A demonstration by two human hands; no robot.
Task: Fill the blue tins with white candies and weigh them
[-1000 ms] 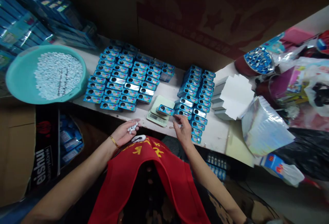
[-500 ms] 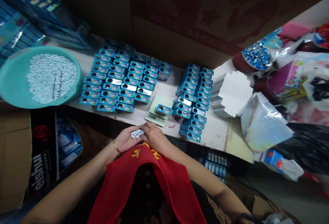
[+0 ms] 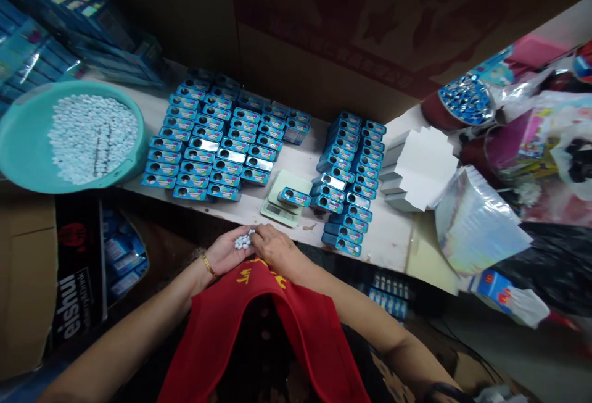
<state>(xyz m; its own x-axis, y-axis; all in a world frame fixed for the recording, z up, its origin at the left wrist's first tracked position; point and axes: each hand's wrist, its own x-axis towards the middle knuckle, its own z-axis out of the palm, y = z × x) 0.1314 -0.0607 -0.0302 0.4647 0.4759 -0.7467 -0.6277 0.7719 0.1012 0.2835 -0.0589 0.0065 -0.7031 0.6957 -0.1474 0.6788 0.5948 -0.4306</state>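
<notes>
My left hand point(image 3: 226, 252) is turned palm up in front of the table edge and cups a small heap of white oval tablets point(image 3: 242, 242). From the right, my right hand point(image 3: 277, 249) reaches over with bent fingers. Its fingertips touch the heap, and whatever they pinch is hidden. Just beyond my hands, a pale kitchen scale point(image 3: 280, 214) sits at the table's front edge. One small blue tin point(image 3: 295, 197) with a dark round spot on its top lies on it.
Rows of blue tins point(image 3: 206, 144) stand left of the scale, more blue tins point(image 3: 345, 168) right of it. A turquoise basin point(image 3: 23, 144) of white tablets is far left. White card pieces point(image 3: 423, 165) and a silvery sheet stack point(image 3: 478, 224) lie right. A large carton point(image 3: 324, 33) rises behind.
My right fingers have shifted slightly left over the tablets, and the heap showing in my left palm looks smaller. The tin on the scale is unmoved.
</notes>
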